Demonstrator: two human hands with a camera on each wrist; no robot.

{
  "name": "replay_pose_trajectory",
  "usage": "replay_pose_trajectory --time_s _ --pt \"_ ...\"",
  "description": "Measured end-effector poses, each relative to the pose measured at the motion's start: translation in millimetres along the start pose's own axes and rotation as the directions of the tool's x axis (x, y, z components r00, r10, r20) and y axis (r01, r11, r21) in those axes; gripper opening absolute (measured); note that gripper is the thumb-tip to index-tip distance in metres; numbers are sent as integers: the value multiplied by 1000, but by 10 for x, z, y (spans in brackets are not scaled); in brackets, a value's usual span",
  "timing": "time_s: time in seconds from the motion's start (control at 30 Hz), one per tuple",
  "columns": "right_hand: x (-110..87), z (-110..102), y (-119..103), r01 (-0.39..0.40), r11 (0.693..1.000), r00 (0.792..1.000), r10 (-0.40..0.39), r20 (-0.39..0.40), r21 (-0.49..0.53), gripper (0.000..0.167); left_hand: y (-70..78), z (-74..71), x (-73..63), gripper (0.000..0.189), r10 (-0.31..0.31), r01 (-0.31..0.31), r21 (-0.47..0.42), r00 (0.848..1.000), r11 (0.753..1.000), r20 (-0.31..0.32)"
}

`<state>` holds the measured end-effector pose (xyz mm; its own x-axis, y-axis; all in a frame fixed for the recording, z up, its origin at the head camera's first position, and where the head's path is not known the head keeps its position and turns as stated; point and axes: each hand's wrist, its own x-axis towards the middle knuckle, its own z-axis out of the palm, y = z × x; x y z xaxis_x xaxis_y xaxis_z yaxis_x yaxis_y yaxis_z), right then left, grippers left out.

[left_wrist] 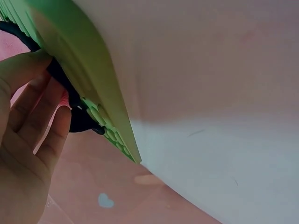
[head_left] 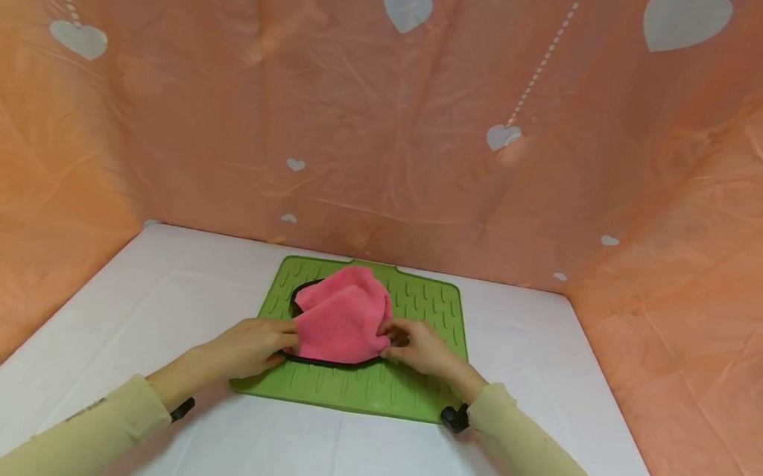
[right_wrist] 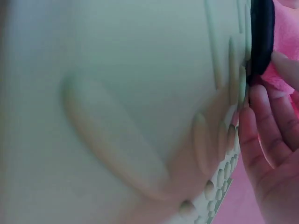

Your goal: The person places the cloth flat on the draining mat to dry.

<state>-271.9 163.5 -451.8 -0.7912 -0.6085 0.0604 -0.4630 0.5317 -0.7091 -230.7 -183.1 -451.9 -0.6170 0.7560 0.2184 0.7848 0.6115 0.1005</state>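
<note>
A pink cloth (head_left: 341, 324) with a black border lies bunched on a green ridged mat (head_left: 342, 395). At the cloth's near left corner, my left hand (head_left: 255, 346) pinches the edge; in the left wrist view its thumb and fingers meet around the black border (left_wrist: 60, 77). My right hand (head_left: 423, 346) pinches the cloth's right side near its front edge. The right wrist view has that hand (right_wrist: 275, 154) with thumb and fingertips on the pink fabric beside the black border (right_wrist: 262, 37). The far part of the cloth is folded and rumpled.
The mat lies on a white-covered table (head_left: 330, 458). An orange curtain (head_left: 388, 156) with pale hearts stands behind and on both sides. Black straps or devices show at both wrists, the right one (head_left: 455, 417) over the mat's near right corner.
</note>
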Motion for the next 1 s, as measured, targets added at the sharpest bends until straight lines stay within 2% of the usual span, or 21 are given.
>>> replay_pose_trajectory --time_s 0.13,0.3,0.4,0.47,0.57,0.63,0.83,0.93,1.0 --pt "-25 -11 -16 -9 999 999 11 -47 37 21 13 -5 7 23 -6 6 -8 1000 1000 0" --pt "-74 -71 -145 63 996 985 -52 -163 68 22 45 -10 -23 21 -19 18 -45 1000 999 -12" --pt "-101 -104 -258 132 989 969 -115 -219 64 23 70 -22 -63 20 -13 9 -80 998 997 -58" --pt "-102 -109 -334 172 984 961 -157 -229 47 22 81 -43 -94 21 -5 -5 -91 995 996 -103" --pt "-81 -68 -420 204 979 962 -198 -186 14 23 79 -93 -140 23 3 -17 -89 988 996 -157" --pt "-46 -4 -455 198 980 972 -197 -131 -8 23 66 -133 -172 24 -10 -5 -87 985 996 -171" --pt "86 250 -463 134 984 990 -130 47 -117 29 22 -197 -263 24 -60 45 -100 987 994 -151" --pt "135 332 -446 106 985 991 -94 94 -137 33 16 -195 -289 23 -67 53 -109 989 993 -135" --pt "159 358 -437 111 986 990 -98 105 -128 35 13 -191 -304 23 -73 59 -112 989 992 -126"
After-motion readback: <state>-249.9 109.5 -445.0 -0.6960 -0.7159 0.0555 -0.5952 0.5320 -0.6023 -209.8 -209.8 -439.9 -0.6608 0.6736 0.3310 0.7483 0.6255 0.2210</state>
